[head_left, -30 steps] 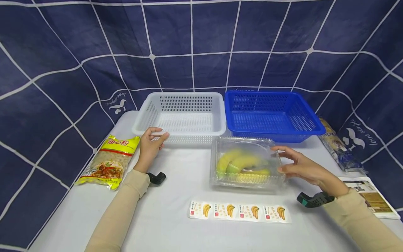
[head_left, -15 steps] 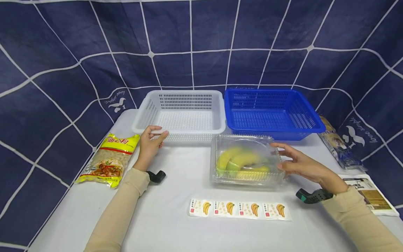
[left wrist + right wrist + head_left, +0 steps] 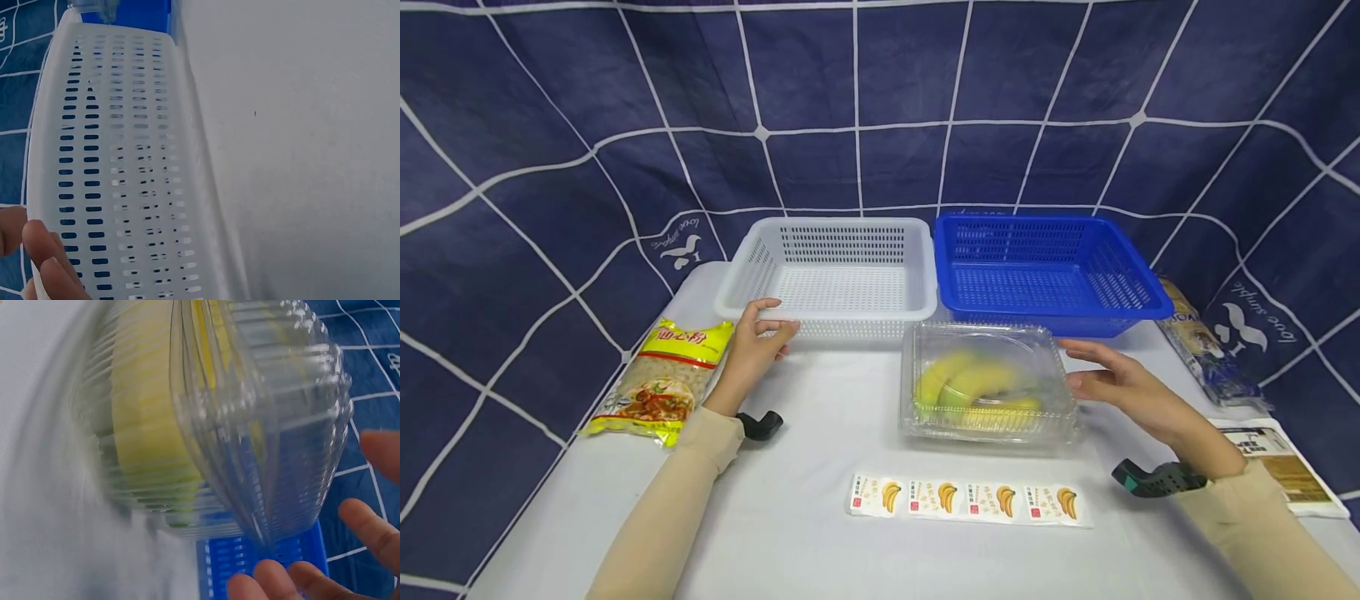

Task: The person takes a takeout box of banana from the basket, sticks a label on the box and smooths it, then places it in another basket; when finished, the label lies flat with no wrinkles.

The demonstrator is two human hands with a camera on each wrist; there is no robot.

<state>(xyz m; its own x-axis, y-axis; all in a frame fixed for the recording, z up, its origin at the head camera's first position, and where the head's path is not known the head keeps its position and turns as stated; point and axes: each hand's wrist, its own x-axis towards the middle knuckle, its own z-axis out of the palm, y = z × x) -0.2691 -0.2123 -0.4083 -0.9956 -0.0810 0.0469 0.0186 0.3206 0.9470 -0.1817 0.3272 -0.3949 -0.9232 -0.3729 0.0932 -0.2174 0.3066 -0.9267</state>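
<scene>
A clear plastic clamshell box [image 3: 985, 383] with bananas [image 3: 973, 387] inside lies shut on the table. Just off its right side is my right hand [image 3: 1138, 396], thumb and fingers spread; a gap shows between them and the box in the right wrist view. My left hand [image 3: 752, 350] is at the front left corner of the white basket [image 3: 820, 317], loosely curved about the rim. In the left wrist view its fingers [image 3: 53, 269] lie by the outer wall, with one digit apart on the rim's other side; whether they touch is unclear.
A blue basket [image 3: 1052, 312] stands right of the white one. A strip of banana stickers [image 3: 970, 500] lies in front. At left is a yellow food bag [image 3: 658, 383]; at right are another bag [image 3: 1206, 350] and a flat printed package [image 3: 1281, 467].
My right hand has come away from the box's right edge, shifting slightly right. My left hand has drawn back a little to the left on the rim. The box stays put.
</scene>
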